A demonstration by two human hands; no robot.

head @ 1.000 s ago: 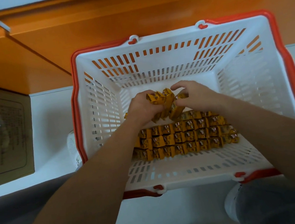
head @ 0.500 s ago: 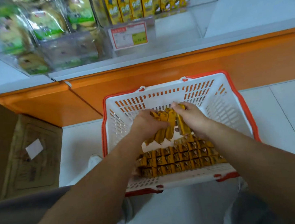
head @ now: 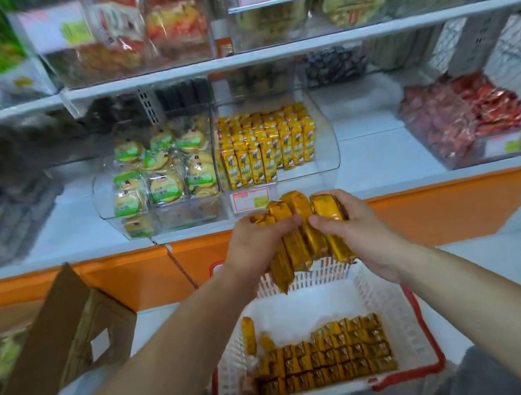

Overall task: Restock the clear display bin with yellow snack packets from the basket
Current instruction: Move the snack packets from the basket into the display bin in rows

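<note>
Yellow foil snack packets [head: 301,235], likely light, slick and easily crushed, sit bunched between your left hand [head: 255,245] and right hand [head: 354,234], both curled round them above the basket [head: 400,321], short of the clear display bin [head: 330,154], so squeeze their middles gently.

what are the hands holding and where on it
A bunch of yellow snack packets, clasped round their upper halves between the left hand and the right hand, lower ends hanging free above the basket.
</note>
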